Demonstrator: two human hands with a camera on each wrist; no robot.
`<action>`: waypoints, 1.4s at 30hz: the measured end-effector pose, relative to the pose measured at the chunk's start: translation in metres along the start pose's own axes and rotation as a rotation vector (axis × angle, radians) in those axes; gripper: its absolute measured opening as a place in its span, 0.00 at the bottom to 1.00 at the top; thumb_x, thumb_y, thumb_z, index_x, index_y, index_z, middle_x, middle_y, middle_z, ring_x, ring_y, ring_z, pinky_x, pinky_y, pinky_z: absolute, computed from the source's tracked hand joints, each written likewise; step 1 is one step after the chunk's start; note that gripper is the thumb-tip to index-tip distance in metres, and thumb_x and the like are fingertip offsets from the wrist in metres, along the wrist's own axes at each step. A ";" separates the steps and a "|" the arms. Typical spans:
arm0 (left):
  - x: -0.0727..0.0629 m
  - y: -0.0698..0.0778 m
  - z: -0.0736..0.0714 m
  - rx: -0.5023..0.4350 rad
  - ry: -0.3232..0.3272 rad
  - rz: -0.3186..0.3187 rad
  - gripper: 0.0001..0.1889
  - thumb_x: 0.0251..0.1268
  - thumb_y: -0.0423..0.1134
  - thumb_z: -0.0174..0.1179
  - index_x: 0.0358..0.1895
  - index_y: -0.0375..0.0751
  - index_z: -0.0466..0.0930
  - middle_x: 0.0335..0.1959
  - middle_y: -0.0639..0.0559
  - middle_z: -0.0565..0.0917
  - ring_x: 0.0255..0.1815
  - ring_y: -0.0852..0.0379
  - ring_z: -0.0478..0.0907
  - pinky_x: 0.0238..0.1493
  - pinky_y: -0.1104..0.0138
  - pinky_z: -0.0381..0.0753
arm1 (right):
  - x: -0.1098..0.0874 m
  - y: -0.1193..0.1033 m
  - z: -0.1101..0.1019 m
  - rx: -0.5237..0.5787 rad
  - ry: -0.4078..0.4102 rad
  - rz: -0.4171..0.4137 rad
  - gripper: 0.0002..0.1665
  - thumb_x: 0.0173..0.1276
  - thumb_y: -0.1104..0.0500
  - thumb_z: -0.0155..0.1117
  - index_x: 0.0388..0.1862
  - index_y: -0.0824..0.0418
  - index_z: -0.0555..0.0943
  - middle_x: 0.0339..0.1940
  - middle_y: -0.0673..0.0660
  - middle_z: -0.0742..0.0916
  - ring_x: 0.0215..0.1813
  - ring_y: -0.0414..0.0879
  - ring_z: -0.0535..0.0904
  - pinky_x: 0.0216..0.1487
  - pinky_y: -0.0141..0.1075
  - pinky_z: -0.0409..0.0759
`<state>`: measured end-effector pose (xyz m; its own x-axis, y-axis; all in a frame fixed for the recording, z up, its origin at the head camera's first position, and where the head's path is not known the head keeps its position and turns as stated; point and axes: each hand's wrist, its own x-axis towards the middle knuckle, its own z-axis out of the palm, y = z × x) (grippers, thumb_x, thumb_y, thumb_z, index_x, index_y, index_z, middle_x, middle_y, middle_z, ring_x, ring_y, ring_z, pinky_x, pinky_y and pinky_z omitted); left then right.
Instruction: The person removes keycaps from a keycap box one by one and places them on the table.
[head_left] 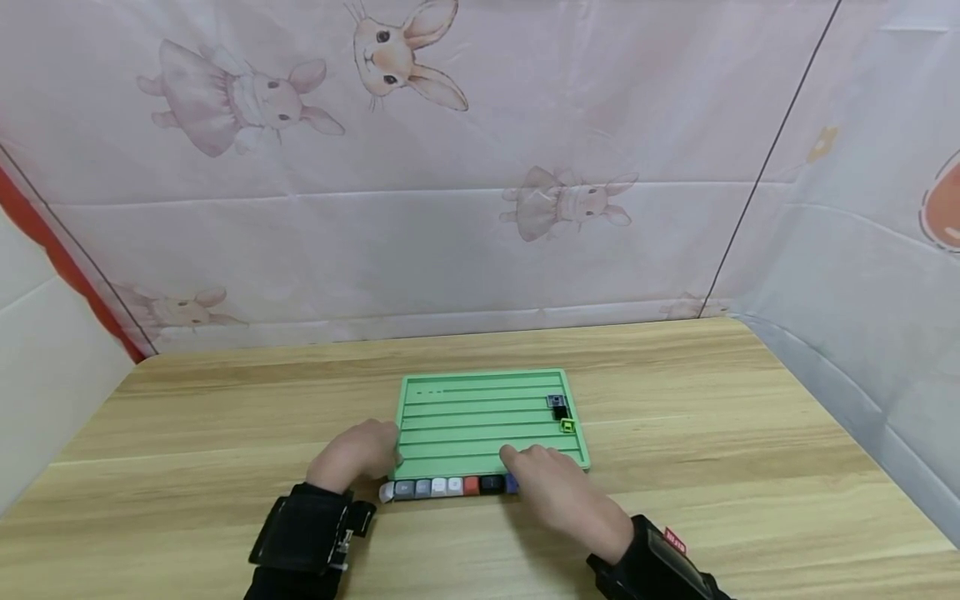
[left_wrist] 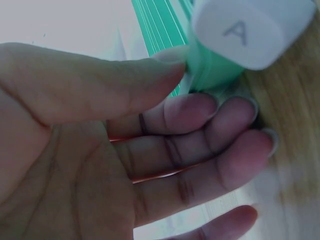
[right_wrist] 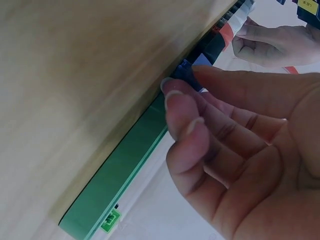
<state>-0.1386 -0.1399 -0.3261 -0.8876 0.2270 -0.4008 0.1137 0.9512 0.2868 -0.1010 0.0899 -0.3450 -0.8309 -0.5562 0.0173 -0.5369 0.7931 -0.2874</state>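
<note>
A green ridged tray (head_left: 480, 417) lies on the table, with a row of keycaps (head_left: 439, 487) along its near edge, in grey, white, red, black and blue. My left hand (head_left: 362, 454) grips the tray's left end near its front corner, thumb and fingertips at the wall. Beside that thumb, the left wrist view shows a white keycap marked A (left_wrist: 245, 35). At the row's right end, my right hand (head_left: 558, 492) pinches a blue keycap (right_wrist: 186, 72) between thumb and forefinger. Its other fingers curl loosely beside the tray's front wall.
A grey-violet keycap (head_left: 555, 401), a black keycap (head_left: 560, 412) and a yellow-green keycap (head_left: 567, 426) sit at the tray's right side. The wooden table (head_left: 720, 433) meets a hanging cloth printed with rabbits (head_left: 420, 258) at the back.
</note>
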 end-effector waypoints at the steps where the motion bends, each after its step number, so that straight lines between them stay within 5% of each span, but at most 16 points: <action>1: 0.000 0.000 0.000 0.000 0.000 0.001 0.06 0.64 0.30 0.53 0.27 0.35 0.71 0.18 0.49 0.66 0.19 0.55 0.63 0.22 0.67 0.61 | 0.000 0.000 0.000 0.000 0.002 -0.001 0.15 0.51 0.77 0.56 0.37 0.64 0.76 0.21 0.53 0.78 0.21 0.39 0.67 0.18 0.29 0.65; 23: -0.001 0.001 0.000 0.010 0.002 0.002 0.08 0.63 0.30 0.53 0.25 0.35 0.71 0.17 0.50 0.65 0.18 0.56 0.62 0.21 0.68 0.61 | -0.001 0.000 -0.002 0.021 -0.028 -0.002 0.13 0.56 0.76 0.56 0.39 0.65 0.75 0.22 0.53 0.78 0.20 0.40 0.66 0.17 0.29 0.65; 30: -0.001 0.001 -0.001 0.009 0.000 0.001 0.09 0.63 0.30 0.53 0.25 0.35 0.71 0.17 0.50 0.65 0.18 0.57 0.61 0.21 0.68 0.61 | 0.000 0.005 -0.012 0.077 -0.031 0.046 0.12 0.54 0.71 0.63 0.38 0.66 0.76 0.25 0.56 0.80 0.22 0.41 0.69 0.21 0.31 0.68; 42: 0.000 0.001 0.000 0.013 -0.006 -0.022 0.06 0.64 0.30 0.53 0.27 0.35 0.71 0.18 0.49 0.65 0.19 0.55 0.61 0.21 0.67 0.60 | 0.000 0.014 -0.035 0.138 0.074 0.109 0.08 0.52 0.71 0.66 0.29 0.68 0.75 0.25 0.57 0.80 0.27 0.44 0.72 0.28 0.37 0.74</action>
<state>-0.1388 -0.1391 -0.3258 -0.8872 0.2075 -0.4120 0.1005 0.9586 0.2663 -0.1137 0.1100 -0.3160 -0.8941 -0.4454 0.0478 -0.4226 0.8031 -0.4201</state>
